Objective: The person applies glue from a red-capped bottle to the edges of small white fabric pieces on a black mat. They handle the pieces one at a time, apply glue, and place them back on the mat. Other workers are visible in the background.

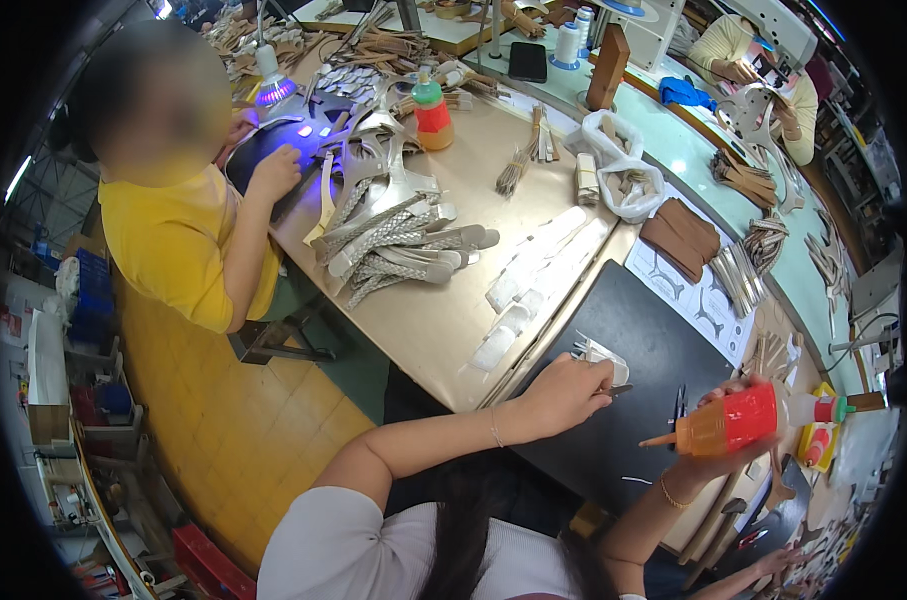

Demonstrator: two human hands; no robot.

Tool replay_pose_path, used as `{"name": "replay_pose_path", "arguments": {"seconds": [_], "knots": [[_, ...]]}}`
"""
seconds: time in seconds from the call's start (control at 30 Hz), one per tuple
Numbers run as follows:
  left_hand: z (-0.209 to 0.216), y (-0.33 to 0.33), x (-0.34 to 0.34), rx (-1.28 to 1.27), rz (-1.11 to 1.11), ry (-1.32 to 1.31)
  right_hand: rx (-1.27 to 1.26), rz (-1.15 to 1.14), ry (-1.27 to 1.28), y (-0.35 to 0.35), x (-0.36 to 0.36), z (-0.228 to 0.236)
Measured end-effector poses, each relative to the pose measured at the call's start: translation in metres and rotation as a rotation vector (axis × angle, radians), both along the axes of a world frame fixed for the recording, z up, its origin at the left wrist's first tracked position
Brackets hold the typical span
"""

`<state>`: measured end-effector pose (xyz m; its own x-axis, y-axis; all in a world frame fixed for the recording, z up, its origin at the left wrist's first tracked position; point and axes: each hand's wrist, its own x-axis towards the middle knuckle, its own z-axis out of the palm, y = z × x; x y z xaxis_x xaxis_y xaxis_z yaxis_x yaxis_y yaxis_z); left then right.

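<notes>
My right hand (718, 448) is wrapped round a squeeze bottle (738, 420) with an orange body, a red label and a narrow orange nozzle. The bottle lies nearly on its side, its nozzle pointing left. Over the black mat (663, 325), my left hand (568, 396) is closed in a pinch. A short dark tip (620, 389) sticks out by its fingers; what it belongs to is hidden. Just beyond those fingers are pale silvery strips (603, 355). A thin dark tool (680, 402) lies on the mat between my hands, and a small white strip (635, 479) lies nearer me.
At left, a co-worker in a yellow top (178, 245) works under a lamp (273, 85). Braided silver straps (393, 240) are heaped on the table near another glue bottle (432, 115). Brown leather pieces (680, 238) and white bags (628, 187) stand beyond the mat.
</notes>
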<state>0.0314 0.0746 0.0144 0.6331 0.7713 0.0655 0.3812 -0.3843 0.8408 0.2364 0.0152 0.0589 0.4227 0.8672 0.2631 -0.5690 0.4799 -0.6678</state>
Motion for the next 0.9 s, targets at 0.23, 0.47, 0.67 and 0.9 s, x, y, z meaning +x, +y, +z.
{"name": "replay_pose_path", "arguments": {"seconds": [0.23, 0.47, 0.67, 0.9], "knots": [[0.01, 0.009, -0.001, -0.332, 0.116, -0.322, -0.419, 0.025, -0.074, 0.008, -0.028, -0.008], [0.018, 0.003, -0.001, -0.228, 0.06, -0.292, -0.551, 0.174, 0.118, 0.004, -0.043, -0.011], [0.019, -0.002, 0.001, -0.119, 0.038, -0.283, -0.602, 0.185, 0.158, 0.002, -0.038, -0.01], [0.023, -0.006, -0.004, -0.35, 0.019, -0.343, -0.663, 0.103, 0.11, -0.006, -0.036, -0.009]]}}
